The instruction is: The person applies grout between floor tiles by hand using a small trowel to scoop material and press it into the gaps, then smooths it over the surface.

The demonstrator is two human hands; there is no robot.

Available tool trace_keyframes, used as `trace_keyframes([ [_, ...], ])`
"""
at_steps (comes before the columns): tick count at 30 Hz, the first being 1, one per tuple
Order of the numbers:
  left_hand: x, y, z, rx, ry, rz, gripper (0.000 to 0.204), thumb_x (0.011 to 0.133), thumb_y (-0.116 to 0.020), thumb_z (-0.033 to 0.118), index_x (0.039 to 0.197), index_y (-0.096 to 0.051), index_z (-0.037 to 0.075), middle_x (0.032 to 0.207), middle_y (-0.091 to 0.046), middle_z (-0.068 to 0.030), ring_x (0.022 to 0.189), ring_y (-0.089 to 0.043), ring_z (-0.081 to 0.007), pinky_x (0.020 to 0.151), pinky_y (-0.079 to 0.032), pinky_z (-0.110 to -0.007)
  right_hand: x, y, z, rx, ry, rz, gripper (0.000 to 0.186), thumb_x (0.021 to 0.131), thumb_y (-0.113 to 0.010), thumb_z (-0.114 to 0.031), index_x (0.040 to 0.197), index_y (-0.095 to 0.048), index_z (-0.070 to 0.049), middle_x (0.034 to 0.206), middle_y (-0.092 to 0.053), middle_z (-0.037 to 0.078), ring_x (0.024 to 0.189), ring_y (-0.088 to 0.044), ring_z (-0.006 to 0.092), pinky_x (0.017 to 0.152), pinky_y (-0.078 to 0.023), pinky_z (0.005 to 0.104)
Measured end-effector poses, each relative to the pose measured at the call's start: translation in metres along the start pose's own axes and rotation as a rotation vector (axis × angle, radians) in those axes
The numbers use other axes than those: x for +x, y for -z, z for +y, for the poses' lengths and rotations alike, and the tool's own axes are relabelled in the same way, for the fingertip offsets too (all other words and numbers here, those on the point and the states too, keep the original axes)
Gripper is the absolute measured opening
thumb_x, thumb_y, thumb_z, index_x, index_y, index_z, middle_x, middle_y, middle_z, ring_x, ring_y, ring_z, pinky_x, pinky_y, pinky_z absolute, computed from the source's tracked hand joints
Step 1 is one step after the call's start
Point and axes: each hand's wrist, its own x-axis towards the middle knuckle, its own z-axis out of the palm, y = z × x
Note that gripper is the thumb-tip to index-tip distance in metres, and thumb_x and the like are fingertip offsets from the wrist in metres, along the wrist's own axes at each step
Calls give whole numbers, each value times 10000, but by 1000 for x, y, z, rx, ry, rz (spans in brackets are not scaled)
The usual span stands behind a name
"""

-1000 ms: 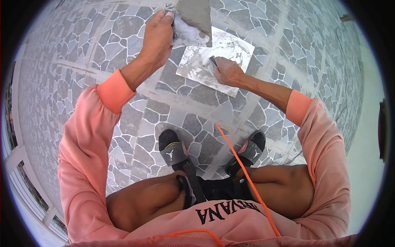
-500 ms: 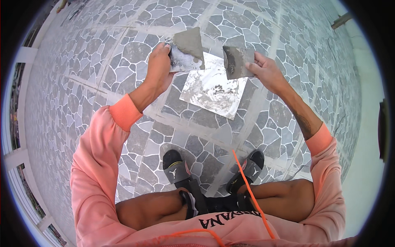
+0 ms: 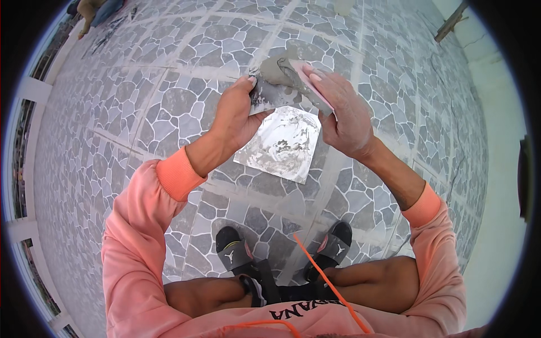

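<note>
My left hand point(image 3: 230, 112) grips the edge of a thin, flat plate point(image 3: 264, 99), thumb on top. Wet grey mortar point(image 3: 276, 73) lies heaped on the plate's far part. A second thin, flat scraper plate point(image 3: 313, 90) is in my right hand point(image 3: 350, 115), its fingers laid along the back. That scraper stands tilted on edge against the right side of the mortar, so its working face is mostly hidden. Below both hands, on the floor, a white square sheet point(image 3: 282, 147) is smeared with grey mortar.
Stone-patterned floor tiles point(image 3: 186, 104) with pale grout lines surround me. My sandalled feet point(image 3: 332, 248) stand just nearer than the sheet. Part of another person point(image 3: 93, 12) shows at the far left. A piece of wood point(image 3: 451, 23) leans by the pale wall point(image 3: 499, 112) at right.
My right hand has moved left and turned over, bringing its scraper against the mortar on the left plate. The left hand has shifted slightly right and nearer.
</note>
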Motion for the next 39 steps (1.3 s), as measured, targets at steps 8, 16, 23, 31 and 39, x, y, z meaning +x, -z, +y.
trace_keyframes([
  [8, -7, -10, 14, 50, -58, -40, 272, 985, -311, 144, 1152, -485, 18, 1083, -567, -81, 900, -597, -145, 795, -523, -312, -21, 18, 12, -64, 15, -98, 595, 669, -541, 152, 1238, -509, -19, 1245, -564, 165, 1107, -546, 350, 951, -430, 450],
  [16, -11, -8, 17, 34, -31, -30, 337, 991, -310, 161, 1261, -442, 9, 1156, -556, -98, 1019, -589, -187, 893, -502, -363, -22, 42, 3, 94, -685, -272, 374, 831, -536, 28, 1204, -511, 14, 1091, -624, 133, 932, -615, 255, 855, -468, 330],
  [23, -5, 2, 1, 51, -29, -55, 338, 989, -312, 159, 1263, -429, -1, 1166, -547, -114, 1038, -591, -211, 914, -504, -384, -1, 39, 15, 865, -1022, 189, 344, 894, -492, -66, 1224, -492, 30, 1045, -607, 72, 921, -588, 137, 830, -464, 265],
  [31, -5, -1, -8, -18, -33, -144, 322, 998, -243, 146, 1215, -413, -21, 1155, -539, -144, 1029, -601, -219, 912, -526, -400, 14, 36, 7, 690, -994, 91, 332, 892, -499, -91, 1208, -517, 9, 940, -609, 26, 833, -554, 106, 745, -449, 260],
  [39, 1, 6, -5, 43, -30, -114, 332, 992, -243, 134, 1239, -408, -15, 1167, -535, -139, 1040, -595, -220, 920, -521, -406, 4, 30, -1, 276, -808, -85, 247, 869, -534, -171, 1040, -501, 4, 771, -567, 73, 700, -480, 117, 637, -420, 295],
])
